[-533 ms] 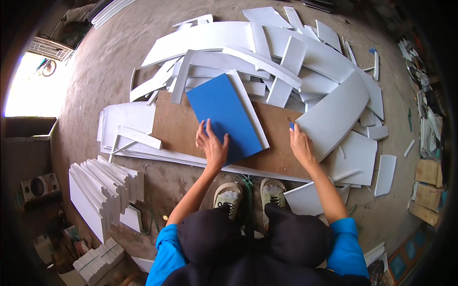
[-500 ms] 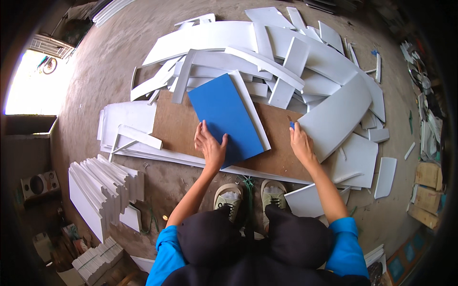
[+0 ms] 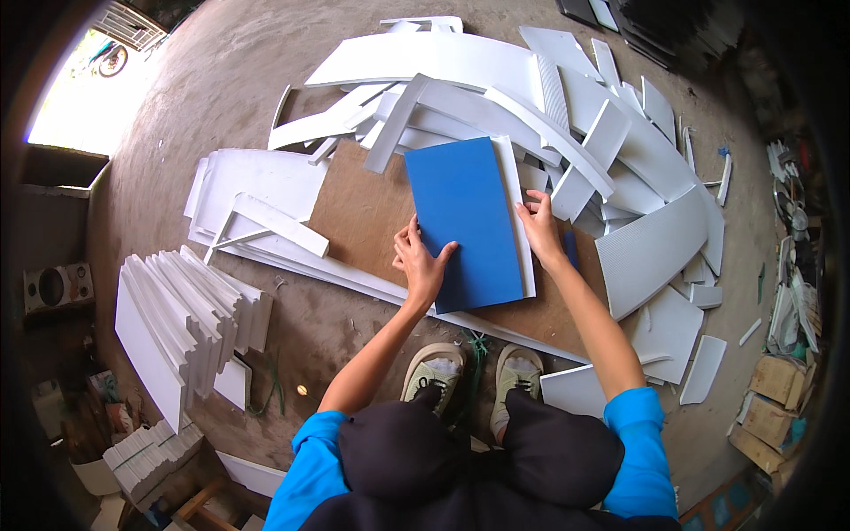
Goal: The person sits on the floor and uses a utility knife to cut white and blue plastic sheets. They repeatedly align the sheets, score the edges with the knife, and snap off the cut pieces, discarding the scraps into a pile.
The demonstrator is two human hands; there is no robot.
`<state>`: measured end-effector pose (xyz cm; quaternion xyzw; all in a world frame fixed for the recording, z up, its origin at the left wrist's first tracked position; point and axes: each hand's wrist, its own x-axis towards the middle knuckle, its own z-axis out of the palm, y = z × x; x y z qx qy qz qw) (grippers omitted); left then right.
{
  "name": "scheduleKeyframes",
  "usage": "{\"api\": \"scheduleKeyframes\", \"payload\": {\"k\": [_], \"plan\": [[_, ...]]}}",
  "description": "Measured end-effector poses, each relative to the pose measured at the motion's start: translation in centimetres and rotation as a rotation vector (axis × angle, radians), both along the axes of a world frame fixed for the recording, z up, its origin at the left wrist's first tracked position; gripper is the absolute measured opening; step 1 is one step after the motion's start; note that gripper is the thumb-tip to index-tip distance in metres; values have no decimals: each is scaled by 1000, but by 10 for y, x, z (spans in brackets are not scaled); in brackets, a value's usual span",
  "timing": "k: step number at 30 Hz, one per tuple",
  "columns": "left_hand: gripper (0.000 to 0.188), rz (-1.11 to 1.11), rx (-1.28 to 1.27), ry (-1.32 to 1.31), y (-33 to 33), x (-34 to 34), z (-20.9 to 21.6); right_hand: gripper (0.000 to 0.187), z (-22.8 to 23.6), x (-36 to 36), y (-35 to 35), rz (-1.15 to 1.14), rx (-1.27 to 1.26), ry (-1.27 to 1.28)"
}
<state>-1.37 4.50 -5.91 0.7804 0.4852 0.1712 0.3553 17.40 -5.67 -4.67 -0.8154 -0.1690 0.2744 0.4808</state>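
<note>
A blue rectangular board [image 3: 467, 217] lies on a white foam-like sheet [image 3: 522, 239], whose edge sticks out along the right. Both rest on a brown wooden board [image 3: 359, 208]. My left hand [image 3: 422, 264] is at the blue board's left edge, thumb on its face and fingers spread along the side. At the white sheet's right edge is my right hand [image 3: 542, 230], fingers bent and apart; whether they touch the sheet I cannot tell. Beside my right forearm a slim blue tool [image 3: 570, 249] lies on the brown board, partly hidden by the arm.
White sheets and offcuts [image 3: 443, 57] heap up beyond the brown board and to its right. A stack of notched white pieces [image 3: 181, 310] stands at the left. My shoes [image 3: 434, 372] are close to the near edge. Cardboard boxes [image 3: 770, 398] sit far right.
My right hand has let go of the blue tool and moved to the white sheet's edge. The blue board and sheet have turned straighter. The whole view has shifted.
</note>
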Motion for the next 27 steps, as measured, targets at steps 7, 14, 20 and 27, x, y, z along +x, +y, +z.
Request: {"api": "scheduleKeyframes", "payload": {"k": [7, 14, 20, 27], "plan": [[65, -29, -568, -636, 43, -24, -14, 51, 42, -5, 7, 44, 62, 169], [63, -55, -1194, -769, 62, -32, 18, 35, 113, 8, -14, -46, 82, -218], [58, 207, -372, -130, 86, -43, 41, 28, 183, 23, -43, -206, 115, -463], [80, -358, -425, -631, 34, 21, 206, 32, 244, 11, -56, -261, 476, -225]]}}
